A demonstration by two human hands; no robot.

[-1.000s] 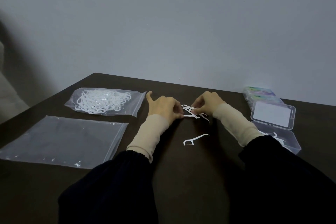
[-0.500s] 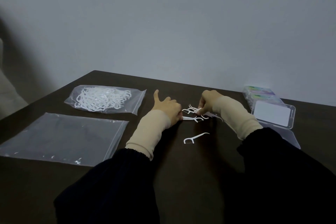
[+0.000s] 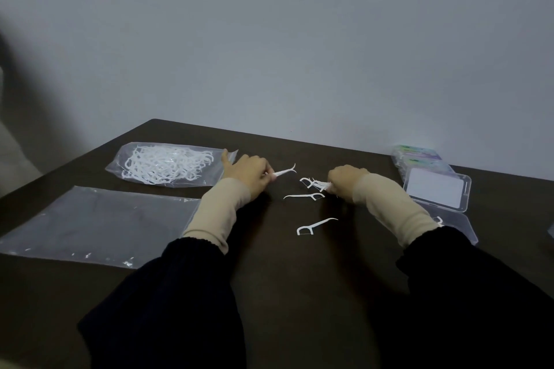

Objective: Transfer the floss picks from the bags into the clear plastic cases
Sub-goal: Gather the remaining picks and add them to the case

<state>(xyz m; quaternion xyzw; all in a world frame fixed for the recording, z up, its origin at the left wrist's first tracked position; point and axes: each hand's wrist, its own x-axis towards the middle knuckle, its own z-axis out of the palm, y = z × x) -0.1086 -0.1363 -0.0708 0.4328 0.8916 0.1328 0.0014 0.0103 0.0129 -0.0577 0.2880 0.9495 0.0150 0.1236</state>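
Observation:
My left hand (image 3: 250,174) pinches one white floss pick (image 3: 286,172), its thin tail curving up to the right. My right hand (image 3: 344,181) grips a small bunch of floss picks (image 3: 314,183) low over the dark table (image 3: 269,263). Two loose picks lie between my arms, one (image 3: 304,196) near the bunch and one (image 3: 314,226) closer to me. A zip bag full of floss picks (image 3: 168,165) lies at the back left. An open clear plastic case (image 3: 458,220) sits at the right, partly hidden by my right sleeve, with its lid (image 3: 436,190) laid back.
A large flat zip bag (image 3: 99,223) with no visible contents lies at the front left. Stacked closed cases with coloured labels (image 3: 419,157) stand behind the open case. A grey wall runs behind the table's far edge.
My hands have drawn apart. The left hand has moved left with a single pick pulled from the bunch, and one more pick now lies loose on the table.

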